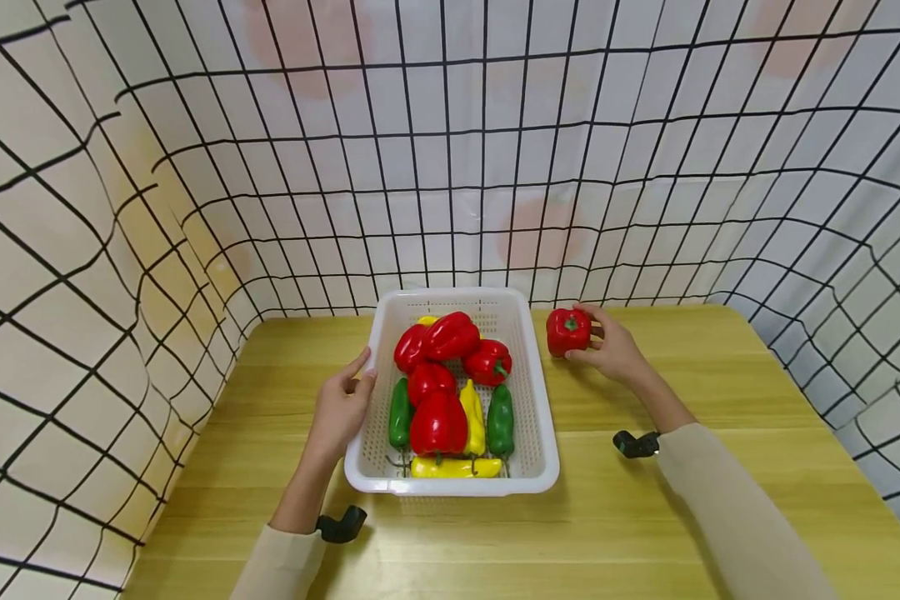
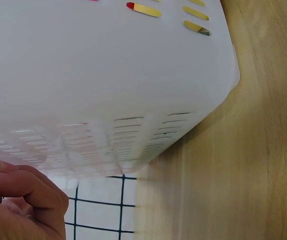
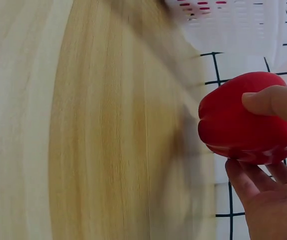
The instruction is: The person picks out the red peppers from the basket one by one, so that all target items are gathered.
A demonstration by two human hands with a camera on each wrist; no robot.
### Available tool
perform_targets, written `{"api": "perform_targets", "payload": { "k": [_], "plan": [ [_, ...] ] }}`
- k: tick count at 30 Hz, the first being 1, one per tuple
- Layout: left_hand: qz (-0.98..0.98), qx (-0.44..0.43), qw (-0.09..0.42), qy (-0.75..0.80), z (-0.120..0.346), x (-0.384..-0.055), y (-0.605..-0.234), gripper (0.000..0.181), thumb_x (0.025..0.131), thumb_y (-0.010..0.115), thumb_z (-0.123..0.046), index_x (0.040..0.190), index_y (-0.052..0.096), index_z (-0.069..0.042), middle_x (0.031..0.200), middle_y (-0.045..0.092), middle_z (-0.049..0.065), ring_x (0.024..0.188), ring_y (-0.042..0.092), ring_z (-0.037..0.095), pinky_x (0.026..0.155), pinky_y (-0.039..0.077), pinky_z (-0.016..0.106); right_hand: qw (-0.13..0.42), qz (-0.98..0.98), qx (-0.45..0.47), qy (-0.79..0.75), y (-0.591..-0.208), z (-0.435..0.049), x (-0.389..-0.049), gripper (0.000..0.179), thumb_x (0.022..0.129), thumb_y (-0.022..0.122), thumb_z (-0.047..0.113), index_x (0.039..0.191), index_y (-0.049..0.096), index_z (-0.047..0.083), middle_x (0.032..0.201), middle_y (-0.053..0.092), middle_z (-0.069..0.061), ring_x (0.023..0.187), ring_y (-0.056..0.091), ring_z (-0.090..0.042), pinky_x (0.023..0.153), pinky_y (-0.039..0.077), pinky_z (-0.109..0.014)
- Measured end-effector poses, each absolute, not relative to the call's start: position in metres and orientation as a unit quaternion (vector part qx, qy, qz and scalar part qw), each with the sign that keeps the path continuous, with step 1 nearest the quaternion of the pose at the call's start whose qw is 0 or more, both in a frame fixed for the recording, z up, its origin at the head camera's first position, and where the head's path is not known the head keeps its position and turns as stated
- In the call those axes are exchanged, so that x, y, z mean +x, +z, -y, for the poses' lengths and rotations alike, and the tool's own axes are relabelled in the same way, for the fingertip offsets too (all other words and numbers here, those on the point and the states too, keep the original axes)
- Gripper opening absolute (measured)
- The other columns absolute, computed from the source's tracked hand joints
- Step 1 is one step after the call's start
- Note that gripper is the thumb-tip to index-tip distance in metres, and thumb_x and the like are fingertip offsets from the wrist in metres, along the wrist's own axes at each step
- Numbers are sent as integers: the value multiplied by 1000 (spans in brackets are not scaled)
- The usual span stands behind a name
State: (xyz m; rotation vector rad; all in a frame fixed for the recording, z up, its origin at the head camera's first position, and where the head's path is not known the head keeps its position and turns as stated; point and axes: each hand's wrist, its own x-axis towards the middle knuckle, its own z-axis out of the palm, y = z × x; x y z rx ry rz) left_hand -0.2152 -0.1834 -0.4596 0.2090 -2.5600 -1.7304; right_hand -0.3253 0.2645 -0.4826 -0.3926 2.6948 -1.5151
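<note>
My right hand (image 1: 613, 348) grips a red bell pepper (image 1: 567, 332) just right of a white plastic basket (image 1: 546, 417). In the right wrist view the thumb lies along one side of this pepper (image 3: 243, 120), with the other fingers against the opposite side. On the basket's left side, my left hand (image 1: 339, 410) holds the rim, and the left wrist view catches its curled fingers (image 2: 31, 192) at that edge. Several red bell peppers (image 1: 438, 423) are heaped inside the basket. Around them lie green peppers (image 1: 500, 419) and long yellow peppers (image 1: 456, 467).
The basket stands on a wooden table (image 1: 465, 550). Black wire grid panels (image 1: 487, 158) rise along the back and both sides, with pale sheeting behind them. Each wrist wears a dark band with a small camera mount (image 1: 342, 525).
</note>
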Motion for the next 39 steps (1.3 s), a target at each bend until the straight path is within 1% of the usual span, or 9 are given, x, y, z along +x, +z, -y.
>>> {"api": "perform_targets", "payload": {
  "k": [6,11,16,20,24,27,29,34,39],
  "plan": [
    [826,67,24,-559,182,-216,-459,48,105,59,-31,152,52,-32,101,72,24,82,74,33,64,65,40,28,-863,-128,-487,-488,-263,-332,90,86,80,0,160,29,7,162,32,-25,140,43,-53,113,43,-59],
    [825,68,24,-560,182,-217,-459,48,106,58,-32,153,51,-33,102,72,25,84,74,33,65,65,40,40,-866,-123,-483,-490,-263,-334,92,87,80,1,162,27,10,164,29,-24,142,41,-53,116,41,-58],
    [822,73,16,-564,182,-215,-458,48,106,59,-33,152,50,-37,105,72,25,85,75,36,66,66,42,43,-866,-123,-483,-488,-263,-332,97,86,80,0,164,25,14,163,29,-25,144,40,-52,117,39,-57],
    [819,73,12,-569,182,-215,-458,48,106,58,-34,153,49,-38,110,72,25,88,75,36,67,66,43,40,-865,-135,-482,-484,-263,-329,99,85,82,2,164,23,12,163,30,-26,147,37,-51,121,34,-56],
    [818,73,10,-571,182,-215,-458,48,106,57,-35,153,48,-38,113,71,25,90,75,35,68,66,43,35,-873,-137,-468,-480,-266,-324,101,86,84,13,164,21,11,165,29,-24,152,29,-49,124,28,-59],
    [818,72,9,-571,182,-214,-458,49,106,58,-35,154,48,-38,116,72,25,90,75,36,68,66,44,24,-881,-133,-453,-475,-268,-320,101,87,85,24,164,21,10,166,29,-23,154,26,-45,124,26,-61],
    [817,71,8,-572,182,-214,-459,49,106,58,-35,154,48,-38,116,71,25,91,75,36,68,66,44,13,-885,-133,-447,-470,-269,-317,100,87,84,28,164,22,9,167,29,-22,155,25,-43,125,25,-61],
    [817,67,14,-572,183,-215,-460,49,106,57,-34,154,48,-36,117,71,26,92,75,37,68,66,44,-11,-881,-138,-452,-455,-268,-310,95,89,82,29,162,25,8,168,29,-19,156,24,-40,126,23,-60],
    [820,69,15,-567,183,-215,-460,49,106,58,-34,154,48,-36,116,72,25,91,75,36,68,66,43,-26,-877,-148,-457,-439,-258,-303,92,90,82,27,162,27,13,168,29,-15,156,25,-39,127,24,-59]
  ]
}}
